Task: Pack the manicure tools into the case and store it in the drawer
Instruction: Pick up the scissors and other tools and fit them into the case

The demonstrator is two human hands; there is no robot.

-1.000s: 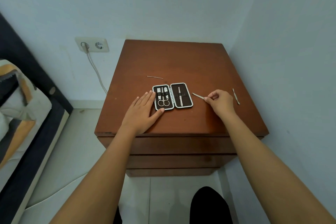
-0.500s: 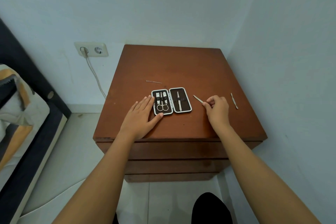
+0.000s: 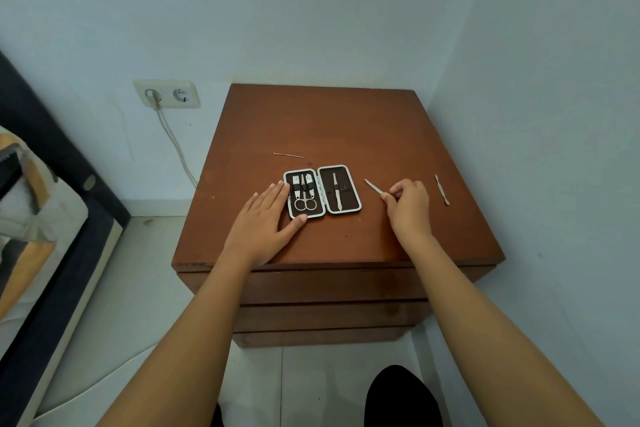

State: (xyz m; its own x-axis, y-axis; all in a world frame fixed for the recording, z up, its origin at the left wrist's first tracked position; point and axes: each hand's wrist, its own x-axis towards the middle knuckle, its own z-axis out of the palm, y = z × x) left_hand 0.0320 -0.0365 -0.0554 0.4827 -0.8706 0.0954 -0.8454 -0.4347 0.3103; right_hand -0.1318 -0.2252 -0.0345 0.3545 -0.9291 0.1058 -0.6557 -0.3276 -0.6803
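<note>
left hand (image 3: 265, 218) flat, steadying open case (image 3: 322, 191) | right hand (image 3: 408, 206) pinching file (image 3: 373, 186) | frame centre, on desk (image 3: 346, 128)

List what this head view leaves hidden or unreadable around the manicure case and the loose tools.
- Held tool: its rear end is hidden inside the right hand; its type is too small to tell.
- Case: its near left corner is covered by the left hand.
- Thin pin and flat tool: too small to identify.
- Drawers: shut, contents unseen; forearms cross their fronts.
</note>
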